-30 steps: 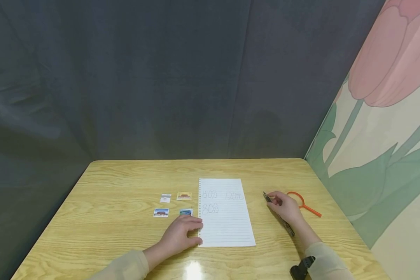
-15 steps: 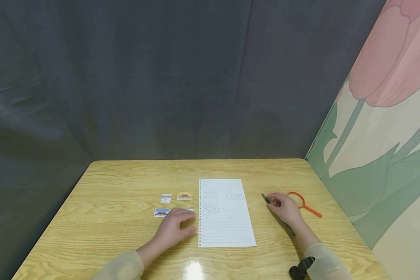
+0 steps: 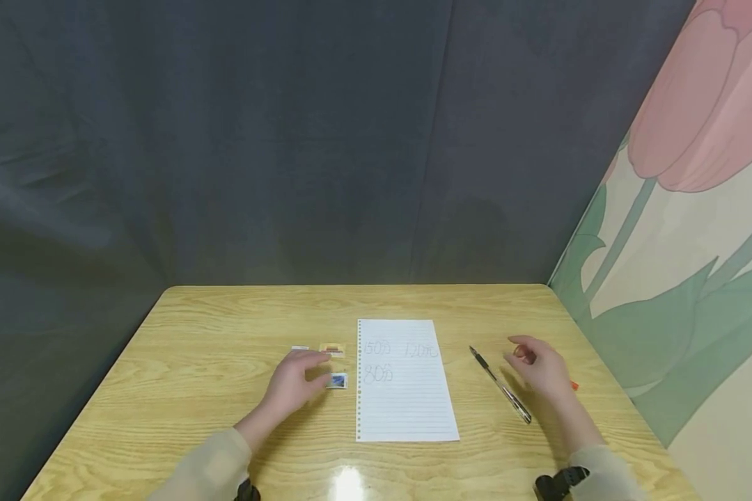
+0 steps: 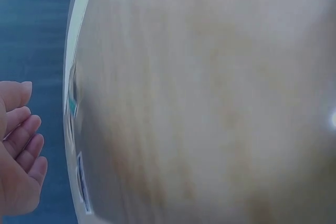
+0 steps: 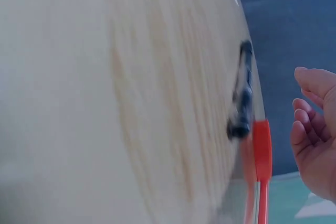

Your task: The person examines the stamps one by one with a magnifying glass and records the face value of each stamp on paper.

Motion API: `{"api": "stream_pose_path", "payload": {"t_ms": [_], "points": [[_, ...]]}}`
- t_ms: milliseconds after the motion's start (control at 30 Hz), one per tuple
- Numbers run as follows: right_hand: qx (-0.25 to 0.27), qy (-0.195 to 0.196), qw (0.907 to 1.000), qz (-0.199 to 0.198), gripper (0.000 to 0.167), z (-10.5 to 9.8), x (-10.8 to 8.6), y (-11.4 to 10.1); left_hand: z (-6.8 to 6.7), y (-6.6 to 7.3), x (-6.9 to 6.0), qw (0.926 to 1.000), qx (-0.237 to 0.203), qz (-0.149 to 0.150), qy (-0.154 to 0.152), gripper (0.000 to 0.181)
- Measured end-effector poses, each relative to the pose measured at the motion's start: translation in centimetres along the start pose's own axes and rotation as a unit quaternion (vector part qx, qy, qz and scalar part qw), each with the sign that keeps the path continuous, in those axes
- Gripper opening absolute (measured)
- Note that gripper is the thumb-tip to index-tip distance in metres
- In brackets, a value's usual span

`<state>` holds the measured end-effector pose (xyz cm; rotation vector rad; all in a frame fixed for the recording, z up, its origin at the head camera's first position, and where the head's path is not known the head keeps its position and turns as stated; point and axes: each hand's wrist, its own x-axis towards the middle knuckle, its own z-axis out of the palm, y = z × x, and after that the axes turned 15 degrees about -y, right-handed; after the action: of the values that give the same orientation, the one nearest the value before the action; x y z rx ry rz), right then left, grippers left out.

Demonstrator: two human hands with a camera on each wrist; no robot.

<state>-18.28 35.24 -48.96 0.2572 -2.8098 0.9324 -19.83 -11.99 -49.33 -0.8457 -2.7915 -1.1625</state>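
Observation:
My left hand (image 3: 291, 386) hovers over the stamps left of the paper, fingers loosely bent and holding nothing. Beyond its fingertips lie a yellow stamp (image 3: 333, 349) and a blue stamp (image 3: 338, 380). A pale stamp (image 3: 299, 347) is mostly covered by the hand; another stamp is hidden. A black-gripped clear pen (image 3: 500, 385) lies slantwise on the table. To its right, my right hand (image 3: 542, 370) is raised with nothing in its fingers. It hides most of an orange magnifying glass, whose handle tip (image 3: 574, 385) peeks out; its orange rim (image 5: 262, 150) shows in the right wrist view.
A lined sheet of paper (image 3: 407, 414) with handwritten numbers lies in the middle of the wooden table (image 3: 225, 320). A dark curtain (image 3: 288, 174) hangs behind the far edge. The flower-painted wall (image 3: 695, 313) borders the right side.
My right hand has let go of the pen and moved right, over the magnifying glass. My left hand has drawn back left from the paper's edge, uncovering the blue stamp.

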Motion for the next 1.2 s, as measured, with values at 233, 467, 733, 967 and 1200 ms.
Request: {"api": "stream_pose_path", "payload": {"t_ms": [233,467,733,967,1200], "points": [[-0.006,0.005,0.9989,0.047,0.036,-1.9,-1.4,1.6,-0.9,-1.2,1.7,0.9997,0.009,-0.021,0.001,0.033],[-0.008,-0.011,0.9976,0.068,0.041,-3.1,-2.7,3.0,-1.5,-1.9,2.9,0.9993,0.026,-0.022,-0.014,0.036],[0.0,-0.034,0.995,0.094,0.047,-3.6,-3.6,4.3,-1.5,-2.5,3.8,0.996,0.015,-0.067,-0.057,0.042],[-0.021,-0.05,0.9925,0.109,0.055,-3.3,-3.9,5.1,-1.2,-3.1,4.4,0.994,0.015,-0.083,-0.07,0.042],[-0.014,-0.049,0.9938,0.099,0.055,-3.0,-4.1,5.7,-1.1,-3.7,4.7,0.993,0.017,-0.09,-0.074,0.044]]}}
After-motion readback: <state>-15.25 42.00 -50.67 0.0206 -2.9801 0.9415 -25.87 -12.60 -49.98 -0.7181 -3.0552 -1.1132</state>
